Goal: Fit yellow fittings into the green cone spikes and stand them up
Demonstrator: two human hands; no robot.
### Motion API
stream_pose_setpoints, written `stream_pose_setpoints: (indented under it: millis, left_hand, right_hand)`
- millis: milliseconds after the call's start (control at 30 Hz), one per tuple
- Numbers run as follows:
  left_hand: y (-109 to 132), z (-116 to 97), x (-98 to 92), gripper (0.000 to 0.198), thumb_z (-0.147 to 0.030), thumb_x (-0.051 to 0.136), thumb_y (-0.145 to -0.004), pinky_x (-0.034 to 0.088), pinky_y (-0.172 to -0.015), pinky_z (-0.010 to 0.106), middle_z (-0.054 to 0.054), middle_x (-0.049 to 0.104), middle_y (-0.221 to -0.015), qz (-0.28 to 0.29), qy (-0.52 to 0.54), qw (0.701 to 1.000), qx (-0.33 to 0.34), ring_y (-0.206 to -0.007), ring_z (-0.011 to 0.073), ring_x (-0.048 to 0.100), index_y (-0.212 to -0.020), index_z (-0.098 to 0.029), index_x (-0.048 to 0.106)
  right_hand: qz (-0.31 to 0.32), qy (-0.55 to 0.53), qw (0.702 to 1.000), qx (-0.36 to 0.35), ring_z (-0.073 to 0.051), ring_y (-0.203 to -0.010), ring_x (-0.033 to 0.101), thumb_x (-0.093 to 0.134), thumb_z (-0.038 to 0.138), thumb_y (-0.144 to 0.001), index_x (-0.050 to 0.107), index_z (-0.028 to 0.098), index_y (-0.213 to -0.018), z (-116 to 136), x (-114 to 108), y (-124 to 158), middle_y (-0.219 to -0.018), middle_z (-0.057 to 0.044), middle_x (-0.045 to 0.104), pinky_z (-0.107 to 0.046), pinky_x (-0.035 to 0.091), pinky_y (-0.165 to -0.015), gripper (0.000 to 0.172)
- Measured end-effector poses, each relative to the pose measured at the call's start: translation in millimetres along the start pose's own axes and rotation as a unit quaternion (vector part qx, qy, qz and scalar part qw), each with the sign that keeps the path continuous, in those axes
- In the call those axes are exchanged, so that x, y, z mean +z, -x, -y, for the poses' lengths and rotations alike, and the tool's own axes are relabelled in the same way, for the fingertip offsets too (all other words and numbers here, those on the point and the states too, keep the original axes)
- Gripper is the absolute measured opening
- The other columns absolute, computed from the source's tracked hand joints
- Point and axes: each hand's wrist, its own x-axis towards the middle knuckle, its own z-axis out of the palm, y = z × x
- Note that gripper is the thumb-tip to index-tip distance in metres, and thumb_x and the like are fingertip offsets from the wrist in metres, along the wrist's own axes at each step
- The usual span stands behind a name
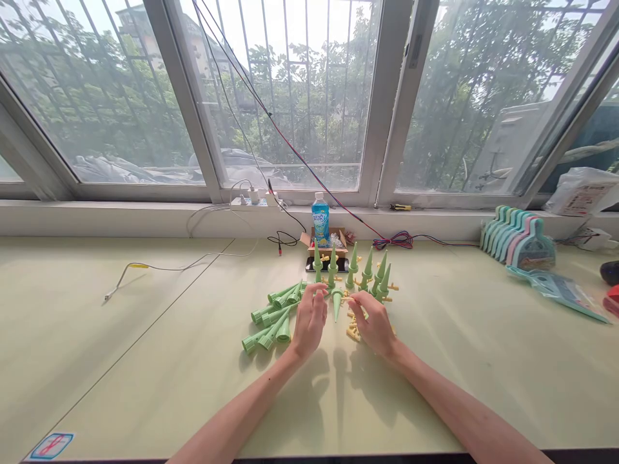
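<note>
My left hand (311, 321) is closed, its fingertips at the wide upper end of a green watering spike (337, 305) that points downward above the table. On the other side, my right hand (373, 322) pinches a small yellow valve (345, 298) against that spike's side; whether it is fully seated I cannot tell. Several green spikes (368, 265) stand upright behind my hands, some with yellow valves sticking out. To the left lies a heap of green spikes (271, 318) on their sides. Loose yellow valves (353, 332) lie beneath my right hand, partly hidden by it.
Behind the standing spikes are a phone (342, 265), an open cardboard box (340, 250) and a blue bottle (320, 220). A cable (169, 267) crosses the left tabletop. A coiled cable (394, 241), a row of pastel dustpans (520, 235) and a bagged scoop (556, 293) are at right.
</note>
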Motion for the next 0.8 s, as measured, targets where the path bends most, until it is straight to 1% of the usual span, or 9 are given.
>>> stream_pose_setpoints:
  millis: [33, 67, 133, 200, 267, 367, 467, 667, 800]
  left_hand:
    - [-2.1, -0.1, 0.3, 0.040, -0.057, 0.038, -0.095, 0.037, -0.043, 0.021, -0.001, 0.051, -0.076, -0.006, 0.019, 0.999, -0.033, -0.050, 0.0085, 0.042, -0.108, -0.020, 0.050]
    - [-3.9, -0.7, 0.5, 0.040, -0.057, 0.042, -0.094, 0.033, -0.040, 0.020, -0.002, 0.050, -0.074, -0.001, 0.036, 0.998, -0.061, -0.047, 0.0075, 0.039, -0.106, -0.020, 0.049]
    - [-6.1, -2.7, 0.5, 0.039, -0.056, 0.048, -0.091, 0.030, -0.037, 0.019, -0.004, 0.047, -0.068, 0.031, 0.057, 0.993, -0.103, -0.044, 0.0065, 0.036, -0.102, -0.019, 0.050]
    - [-6.2, -5.0, 0.2, 0.037, -0.054, 0.053, -0.089, 0.031, -0.036, 0.018, -0.005, 0.045, -0.065, 0.060, 0.057, 0.989, -0.122, -0.043, 0.0062, 0.037, -0.098, -0.019, 0.051]
    - [-4.9, -6.1, -0.1, 0.036, -0.053, 0.056, -0.087, 0.032, -0.036, 0.018, -0.005, 0.046, -0.065, 0.076, 0.049, 0.988, -0.123, -0.043, 0.0061, 0.039, -0.095, -0.018, 0.052]
    - [-3.1, -4.0, -0.7, 0.035, -0.052, 0.056, -0.088, 0.031, -0.037, 0.018, -0.005, 0.046, -0.066, 0.087, 0.034, 0.989, -0.111, -0.044, 0.0055, 0.039, -0.094, -0.018, 0.053]
    - [-2.9, -0.3, -2.1, 0.034, -0.051, 0.056, -0.088, 0.032, -0.039, 0.017, -0.004, 0.047, -0.069, 0.089, 0.005, 0.993, -0.080, -0.046, 0.0058, 0.042, -0.096, -0.018, 0.053]
    - [-1.9, 1.5, -4.2, 0.032, -0.048, 0.056, -0.088, 0.041, -0.045, 0.019, 0.000, 0.056, -0.079, 0.087, -0.057, 0.994, -0.021, -0.055, 0.0091, 0.051, -0.102, -0.019, 0.055]
    - [-0.4, 1.3, -4.1, 0.026, -0.043, 0.054, -0.091, 0.047, -0.051, 0.021, 0.004, 0.061, -0.086, 0.084, -0.102, 0.991, 0.019, -0.060, 0.0108, 0.055, -0.102, -0.019, 0.058]
  right_hand:
    - [0.001, -0.004, 1.000, -0.004, -0.018, -0.072, 0.054, 0.037, 0.033, -0.102, 0.055, 0.021, -0.083, 0.7, -0.2, -0.1, -0.076, -0.003, 0.058, -0.030, 0.043, -0.068, 0.029]
    - [0.005, -0.007, 1.000, -0.007, -0.018, -0.073, 0.054, 0.037, 0.033, -0.103, 0.056, 0.021, -0.083, 1.4, -0.4, -0.1, -0.077, -0.003, 0.058, -0.029, 0.044, -0.068, 0.029]
    - [0.013, -0.010, 1.000, -0.013, -0.018, -0.074, 0.054, 0.037, 0.033, -0.103, 0.056, 0.021, -0.085, 2.4, -0.6, -0.1, -0.080, -0.004, 0.059, -0.029, 0.044, -0.068, 0.029]
    - [0.022, -0.012, 1.000, -0.018, -0.018, -0.075, 0.055, 0.038, 0.033, -0.103, 0.057, 0.021, -0.086, 2.7, -0.6, -0.1, -0.082, -0.004, 0.059, -0.029, 0.044, -0.068, 0.028]
    - [0.027, -0.018, 0.999, -0.019, -0.017, -0.074, 0.055, 0.038, 0.033, -0.102, 0.058, 0.021, -0.087, 2.2, -0.8, 0.0, -0.082, -0.005, 0.059, -0.029, 0.045, -0.068, 0.028]
    - [0.029, -0.023, 0.999, -0.018, -0.017, -0.071, 0.055, 0.038, 0.033, -0.102, 0.058, 0.021, -0.086, 0.3, -0.9, 0.3, -0.080, -0.004, 0.059, -0.028, 0.045, -0.065, 0.028]
    - [0.031, -0.016, 0.999, -0.015, -0.016, -0.068, 0.054, 0.038, 0.034, -0.102, 0.056, 0.021, -0.083, -2.0, -0.4, 0.9, -0.077, -0.003, 0.059, -0.028, 0.044, -0.064, 0.029]
    - [0.050, -0.007, 0.999, 0.003, -0.015, -0.061, 0.050, 0.036, 0.037, -0.102, 0.051, 0.021, -0.078, -2.9, 0.4, 2.2, -0.070, -0.001, 0.055, -0.026, 0.041, -0.059, 0.032]
    - [0.055, -0.011, 0.998, 0.001, -0.014, -0.060, 0.049, 0.035, 0.036, -0.102, 0.048, 0.021, -0.076, -3.1, -0.2, 2.4, -0.068, 0.000, 0.053, -0.025, 0.040, -0.058, 0.033]
